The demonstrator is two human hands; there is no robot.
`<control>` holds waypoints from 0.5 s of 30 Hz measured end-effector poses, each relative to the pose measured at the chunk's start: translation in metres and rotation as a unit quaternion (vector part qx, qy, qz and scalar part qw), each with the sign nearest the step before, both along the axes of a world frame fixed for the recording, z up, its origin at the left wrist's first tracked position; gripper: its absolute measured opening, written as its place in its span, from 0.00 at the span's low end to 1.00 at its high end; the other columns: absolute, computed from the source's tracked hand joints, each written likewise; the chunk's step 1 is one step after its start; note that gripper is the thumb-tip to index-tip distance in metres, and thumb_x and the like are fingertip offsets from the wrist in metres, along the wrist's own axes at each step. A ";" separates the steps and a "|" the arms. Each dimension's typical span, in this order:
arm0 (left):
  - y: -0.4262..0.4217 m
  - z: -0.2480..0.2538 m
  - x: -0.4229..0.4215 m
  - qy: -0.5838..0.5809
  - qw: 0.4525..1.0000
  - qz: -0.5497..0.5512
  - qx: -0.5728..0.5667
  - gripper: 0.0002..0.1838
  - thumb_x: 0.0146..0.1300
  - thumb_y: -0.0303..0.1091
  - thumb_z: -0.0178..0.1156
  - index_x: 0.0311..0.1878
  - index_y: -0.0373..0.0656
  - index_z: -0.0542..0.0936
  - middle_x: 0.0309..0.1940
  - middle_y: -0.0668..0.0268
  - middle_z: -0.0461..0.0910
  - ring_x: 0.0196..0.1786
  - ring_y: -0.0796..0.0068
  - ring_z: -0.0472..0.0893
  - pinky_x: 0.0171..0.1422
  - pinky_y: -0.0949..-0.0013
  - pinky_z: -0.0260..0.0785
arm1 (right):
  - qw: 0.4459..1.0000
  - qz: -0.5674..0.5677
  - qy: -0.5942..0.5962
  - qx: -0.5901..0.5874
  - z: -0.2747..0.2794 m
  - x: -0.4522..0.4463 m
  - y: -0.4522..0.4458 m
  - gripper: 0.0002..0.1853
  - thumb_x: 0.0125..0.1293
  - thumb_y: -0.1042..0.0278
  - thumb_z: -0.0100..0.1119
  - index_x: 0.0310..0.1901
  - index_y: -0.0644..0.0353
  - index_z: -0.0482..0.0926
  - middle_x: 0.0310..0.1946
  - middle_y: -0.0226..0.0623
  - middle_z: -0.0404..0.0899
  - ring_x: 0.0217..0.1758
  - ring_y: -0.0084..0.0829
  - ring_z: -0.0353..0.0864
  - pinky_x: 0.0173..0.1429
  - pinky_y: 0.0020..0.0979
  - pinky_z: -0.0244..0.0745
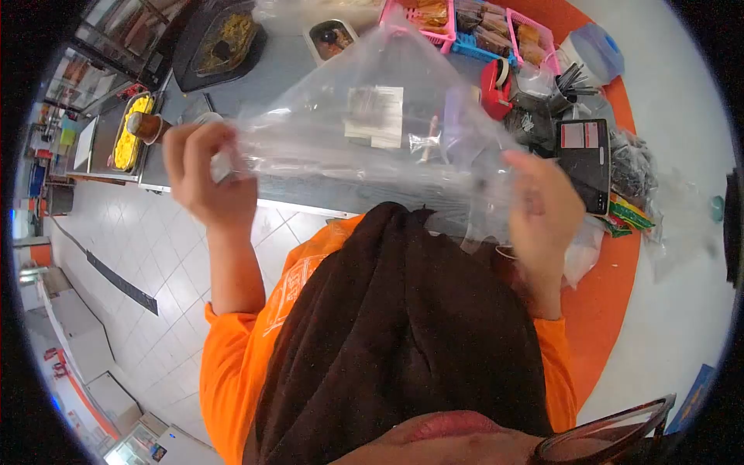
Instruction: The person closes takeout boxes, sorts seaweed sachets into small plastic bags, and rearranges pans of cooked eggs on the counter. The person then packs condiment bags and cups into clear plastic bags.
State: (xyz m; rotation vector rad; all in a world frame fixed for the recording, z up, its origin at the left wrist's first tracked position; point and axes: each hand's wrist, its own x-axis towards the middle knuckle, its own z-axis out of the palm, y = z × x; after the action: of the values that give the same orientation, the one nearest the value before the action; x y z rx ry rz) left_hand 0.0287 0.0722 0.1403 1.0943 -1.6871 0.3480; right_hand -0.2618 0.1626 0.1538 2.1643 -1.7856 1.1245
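Observation:
A large clear plastic bag (pixel 310 139) is stretched between my two hands above the grey counter. My left hand (pixel 209 174), fingers curled, grips the bag's left edge. On the other side my right hand (pixel 542 201) is closed on the bag's right edge, slightly blurred. Through the plastic, white paper slips (pixel 374 115) show on the counter, with a purple item (pixel 463 116) to their right. The bag's peak reaches up toward the pink basket.
Along the back are a dark tray of food (pixel 221 43), a small food container (pixel 332 40) and a pink basket (pixel 418 17). A red tape dispenser (pixel 496 89) and a black device (pixel 583 167) stand at right. A yellow-filled tray (pixel 133 132) lies left.

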 end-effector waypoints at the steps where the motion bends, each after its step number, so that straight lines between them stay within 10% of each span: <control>1: 0.003 -0.006 0.002 -0.005 1.000 -0.016 0.015 0.10 0.40 0.15 0.56 0.28 0.38 0.74 0.28 0.63 0.71 0.32 0.72 0.73 0.33 0.76 0.64 | 0.998 -0.060 -0.021 0.015 -0.006 -0.002 0.001 0.13 0.52 0.79 0.55 0.40 0.55 0.76 0.25 0.34 0.74 0.27 0.33 0.75 0.29 0.31 0.69; 3: 0.006 -0.023 0.004 -0.010 0.998 -0.047 0.042 0.10 0.43 0.16 0.55 0.31 0.38 0.74 0.31 0.62 0.71 0.37 0.72 0.73 0.39 0.78 0.64 | 0.982 -0.176 -0.059 0.042 -0.025 -0.007 -0.001 0.10 0.55 0.78 0.54 0.39 0.55 0.76 0.26 0.34 0.73 0.26 0.28 0.74 0.28 0.28 0.67; 6: 0.008 -0.068 0.004 0.335 0.858 -0.215 0.324 0.11 0.49 0.16 0.52 0.35 0.40 0.68 0.35 0.70 0.68 0.39 0.81 0.69 0.43 0.82 0.60 | 0.986 -0.077 -0.146 -0.038 -0.064 -0.031 -0.018 0.07 0.59 0.75 0.52 0.39 0.58 0.75 0.27 0.30 0.73 0.25 0.21 0.70 0.28 0.24 0.65; 7: 0.005 -0.085 0.008 0.442 0.776 -0.234 0.384 0.11 0.49 0.16 0.53 0.34 0.41 0.67 0.35 0.71 0.68 0.38 0.83 0.68 0.41 0.82 0.59 | 0.941 -0.045 -0.328 0.067 -0.067 -0.029 -0.015 0.07 0.59 0.75 0.51 0.40 0.59 0.74 0.28 0.29 0.72 0.26 0.20 0.70 0.29 0.22 0.65; 9: -0.006 -0.118 0.026 0.405 0.810 -0.190 0.378 0.10 0.50 0.17 0.54 0.32 0.42 0.66 0.33 0.72 0.68 0.36 0.83 0.67 0.39 0.82 0.59 | 0.722 0.022 -0.637 0.269 -0.072 -0.023 0.002 0.08 0.59 0.75 0.50 0.41 0.61 0.73 0.28 0.27 0.71 0.28 0.19 0.69 0.32 0.20 0.64; 12: -0.015 -0.126 0.029 0.298 0.878 -0.100 0.361 0.09 0.51 0.16 0.53 0.31 0.41 0.68 0.29 0.71 0.70 0.35 0.83 0.69 0.39 0.81 0.61 | 0.582 0.256 -0.625 0.454 -0.096 -0.036 0.022 0.10 0.57 0.76 0.48 0.41 0.63 0.71 0.29 0.23 0.70 0.33 0.23 0.71 0.38 0.20 0.66; 15: -0.010 -0.109 0.032 0.294 0.830 -0.145 0.451 0.05 0.53 0.22 0.57 0.32 0.38 0.72 0.27 0.70 0.73 0.33 0.81 0.71 0.39 0.79 0.63 | 0.777 0.251 -0.419 0.396 -0.088 -0.026 0.016 0.10 0.55 0.74 0.51 0.40 0.62 0.70 0.28 0.22 0.68 0.35 0.27 0.72 0.41 0.23 0.67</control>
State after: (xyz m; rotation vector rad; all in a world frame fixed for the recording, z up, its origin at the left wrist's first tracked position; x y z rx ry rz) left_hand 0.0610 0.0619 0.0316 1.3719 -1.3883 -1.0044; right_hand -0.2882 0.1791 0.0657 3.0625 -2.4143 1.9780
